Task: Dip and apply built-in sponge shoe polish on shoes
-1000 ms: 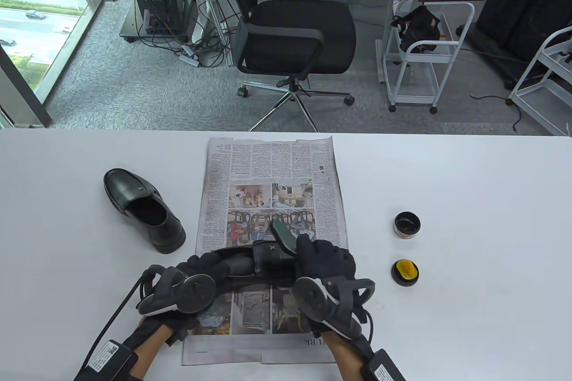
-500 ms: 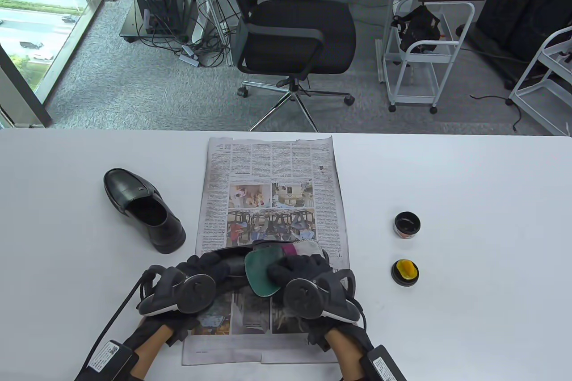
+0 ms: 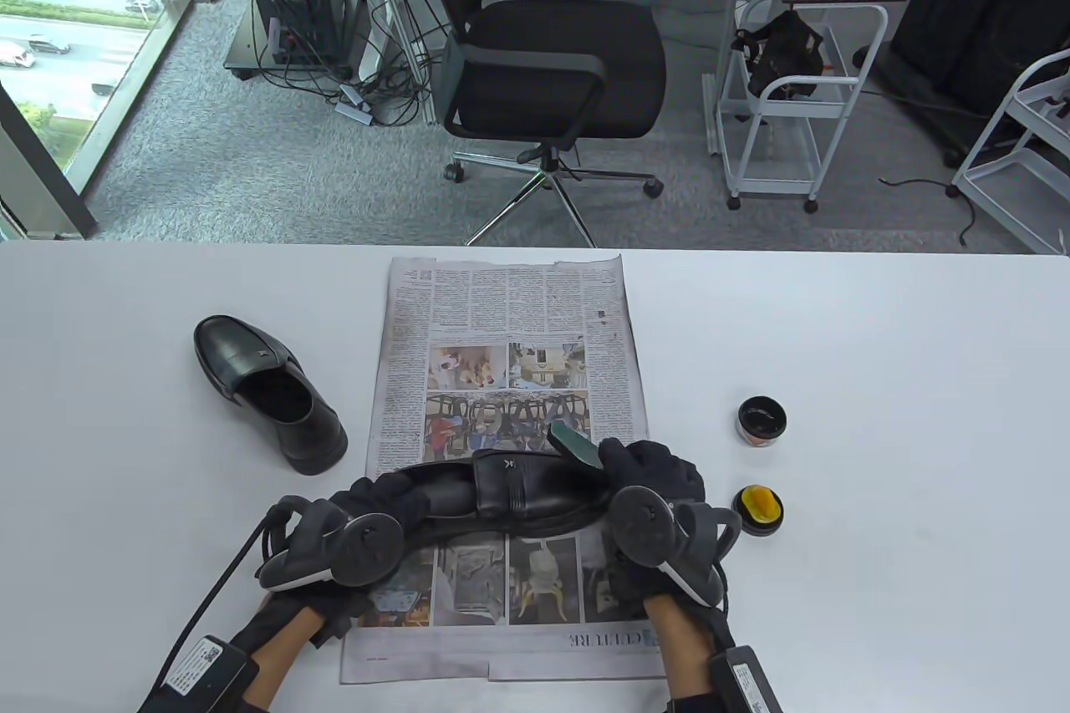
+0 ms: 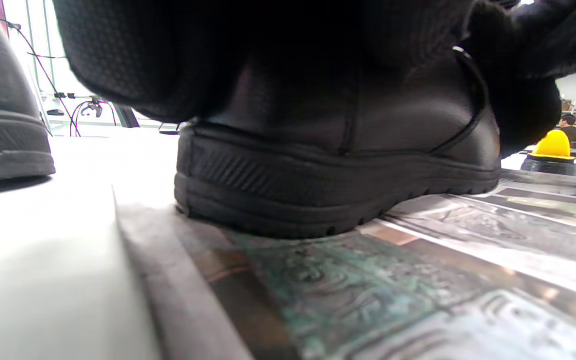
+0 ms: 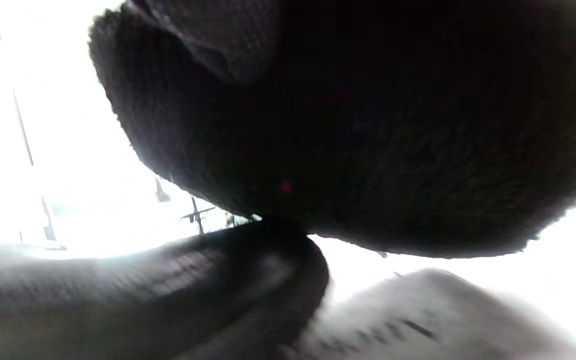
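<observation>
Right hand (image 3: 656,471) shifted its cloth (image 3: 575,443) toeward; two shoes, two tins.

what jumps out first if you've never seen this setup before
Two black-gloved hands work a black shoe lying across a newspaper at the table's near edge: the left hand holds its heel end, while the right hand holds a green sponge at its toe. A second shoe sits alone on the left, and on the right stand an open polish tin and its lid with a yellow sponge.
</observation>
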`<state>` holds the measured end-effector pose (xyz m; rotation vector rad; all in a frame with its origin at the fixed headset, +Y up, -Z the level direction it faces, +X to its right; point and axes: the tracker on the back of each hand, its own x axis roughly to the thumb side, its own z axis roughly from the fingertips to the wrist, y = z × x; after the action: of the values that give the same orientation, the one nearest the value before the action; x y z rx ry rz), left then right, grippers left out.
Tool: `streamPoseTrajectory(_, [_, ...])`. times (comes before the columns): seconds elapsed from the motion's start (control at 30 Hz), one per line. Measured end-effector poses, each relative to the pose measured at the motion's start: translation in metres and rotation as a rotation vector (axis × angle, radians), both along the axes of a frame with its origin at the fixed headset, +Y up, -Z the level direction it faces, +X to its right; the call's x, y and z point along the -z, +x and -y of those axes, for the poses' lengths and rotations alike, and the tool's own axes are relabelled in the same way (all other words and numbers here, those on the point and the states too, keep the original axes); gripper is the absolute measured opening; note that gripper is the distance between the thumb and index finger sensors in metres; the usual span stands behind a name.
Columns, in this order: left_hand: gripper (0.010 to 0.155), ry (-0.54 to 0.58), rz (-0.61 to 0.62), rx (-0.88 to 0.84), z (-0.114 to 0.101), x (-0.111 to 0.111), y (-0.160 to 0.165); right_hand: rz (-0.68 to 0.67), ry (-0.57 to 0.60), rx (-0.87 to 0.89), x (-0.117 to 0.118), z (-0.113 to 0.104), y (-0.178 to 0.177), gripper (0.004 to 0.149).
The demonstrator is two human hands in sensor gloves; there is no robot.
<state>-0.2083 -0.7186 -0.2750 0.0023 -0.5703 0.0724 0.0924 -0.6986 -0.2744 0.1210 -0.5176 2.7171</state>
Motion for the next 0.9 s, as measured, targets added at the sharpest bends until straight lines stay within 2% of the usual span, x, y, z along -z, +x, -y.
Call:
streamPoseTrajectory(0.1, [0.044,0.008,0.005,-0.002,0.0,0.0,0.0,-0.043,0.035,0.027,-0.006,-0.004,-0.025,0.042])
streamPoseTrajectory(0.23, [0.044,0.006,0.003,-0.002,0.0,0.0,0.0,-0.21,0.077,-0.062,-0.014,-0.003,-0.059,0.043])
streamPoseTrajectory(0.27, [0.044,0.006,0.002,-0.002,0.0,0.0,0.0,-0.303,0.065,-0.104,-0.016,-0.001,-0.067,0.043])
streamPoseTrajectory(0.37, [0.044,0.004,0.0,-0.001,0.001,0.0,0.0,-0.43,0.006,-0.212,-0.017,0.007,-0.076,0.043])
streamPoseTrajectory(0.4, [0.044,0.003,-0.001,0.0,0.001,0.0,0.0,-0.433,-0.031,-0.251,-0.016,0.009,-0.075,0.044])
streamPoseTrajectory(0.57, [0.044,0.001,-0.003,0.0,0.001,0.0,0.0,-0.376,-0.112,-0.192,-0.009,0.01,-0.057,0.042])
streamPoseTrajectory(0.67, [0.044,0.001,-0.005,0.0,0.001,-0.001,0.0,-0.333,-0.122,-0.199,-0.004,0.014,-0.045,0.042])
streamPoseTrajectory(0.9, [0.044,0.0,-0.004,0.001,0.001,-0.001,0.0,-0.121,-0.177,-0.181,0.009,0.012,-0.008,0.041])
